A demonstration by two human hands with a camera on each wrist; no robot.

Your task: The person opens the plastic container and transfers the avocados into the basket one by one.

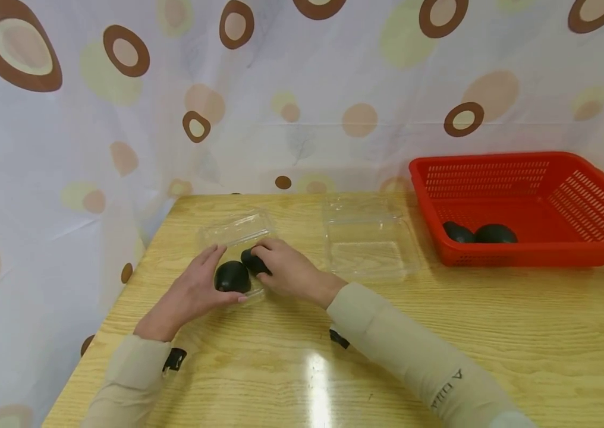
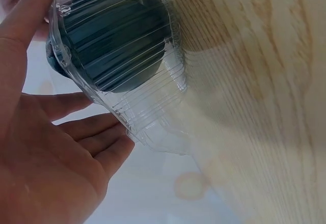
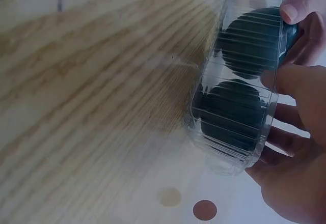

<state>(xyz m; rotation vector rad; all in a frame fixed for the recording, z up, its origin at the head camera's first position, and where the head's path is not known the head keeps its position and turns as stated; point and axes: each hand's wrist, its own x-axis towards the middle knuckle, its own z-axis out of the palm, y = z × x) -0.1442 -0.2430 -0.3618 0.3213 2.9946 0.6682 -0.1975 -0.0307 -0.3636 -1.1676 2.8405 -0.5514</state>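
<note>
Spanning its rim, a left hand (image 1: 195, 288) is holding a clear, ribbed plastic container (image 1: 240, 229) on a pale wooden table (image 1: 548, 327); a right hand (image 1: 292, 270) is gripping one dark green, rounded object (image 1: 252, 260) inside, beside another dark green, rounded object (image 1: 232, 277).

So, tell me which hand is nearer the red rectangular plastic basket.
Right: the right hand is left of the basket, a clear plastic container between them; the left hand is farther left.
</note>
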